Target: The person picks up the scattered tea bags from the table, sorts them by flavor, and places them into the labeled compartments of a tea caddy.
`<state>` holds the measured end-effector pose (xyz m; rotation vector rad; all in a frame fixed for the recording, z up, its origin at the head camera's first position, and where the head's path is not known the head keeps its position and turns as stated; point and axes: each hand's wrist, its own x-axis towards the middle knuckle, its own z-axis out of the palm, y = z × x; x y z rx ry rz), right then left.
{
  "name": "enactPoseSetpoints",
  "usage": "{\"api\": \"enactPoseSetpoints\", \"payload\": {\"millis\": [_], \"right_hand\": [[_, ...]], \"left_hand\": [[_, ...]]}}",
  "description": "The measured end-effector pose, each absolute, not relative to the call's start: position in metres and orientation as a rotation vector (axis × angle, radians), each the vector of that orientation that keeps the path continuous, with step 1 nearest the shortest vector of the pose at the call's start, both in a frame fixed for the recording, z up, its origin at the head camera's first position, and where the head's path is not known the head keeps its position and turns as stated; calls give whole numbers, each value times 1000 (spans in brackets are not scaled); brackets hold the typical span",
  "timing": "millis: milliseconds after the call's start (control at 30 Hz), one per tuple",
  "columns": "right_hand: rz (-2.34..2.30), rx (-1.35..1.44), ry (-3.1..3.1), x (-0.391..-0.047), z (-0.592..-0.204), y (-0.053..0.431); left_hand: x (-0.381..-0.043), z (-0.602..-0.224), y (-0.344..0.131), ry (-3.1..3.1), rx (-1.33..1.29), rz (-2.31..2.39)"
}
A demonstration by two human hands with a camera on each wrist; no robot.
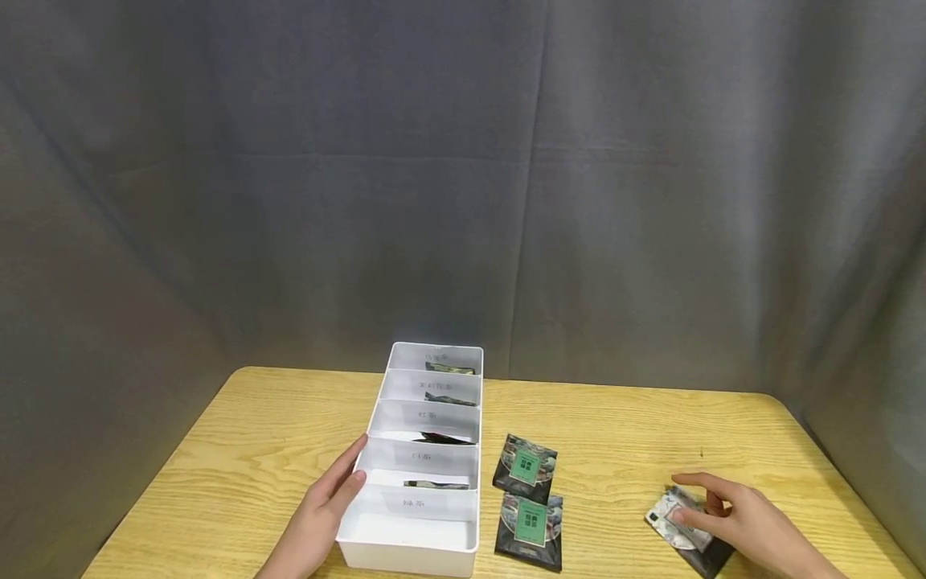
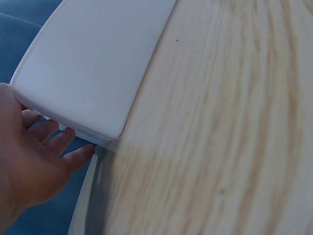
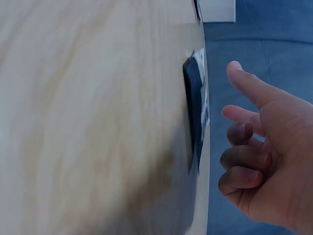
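My left hand (image 1: 314,515) rests against the left side of a long white divided box (image 1: 408,556); in the left wrist view its fingers (image 2: 61,139) lie along the box's edge. Several compartments carry handwritten labels, and all but the nearest have a packet in them. At the far right, my right hand (image 1: 745,519) hovers over a tea sachet with a pale label (image 1: 687,523), black at its lower end. The right wrist view shows thumb and forefinger spread above this sachet (image 3: 195,103), with a gap between, and the other fingers curled.
Two black sachets with green labels lie right of the box, the farther one (image 1: 526,465) just overlapping the nearer one (image 1: 530,523). The wooden table (image 1: 615,434) has a rounded back edge, and a grey curtain (image 1: 434,201) hangs behind and around it.
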<state>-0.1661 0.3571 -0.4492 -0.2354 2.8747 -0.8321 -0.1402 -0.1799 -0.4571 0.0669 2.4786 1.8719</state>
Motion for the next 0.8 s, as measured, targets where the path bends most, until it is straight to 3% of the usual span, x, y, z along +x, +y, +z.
{"api": "enactPoseSetpoints", "payload": {"millis": [433,800], "right_hand": [[-761,-28,2744,-166,-457,370],[-799,-99,2679,-173,-460,373]], "left_hand": [[-140,-457,-178,2478,90,1895],[-139,-457,-179,2487,85,1887]]}}
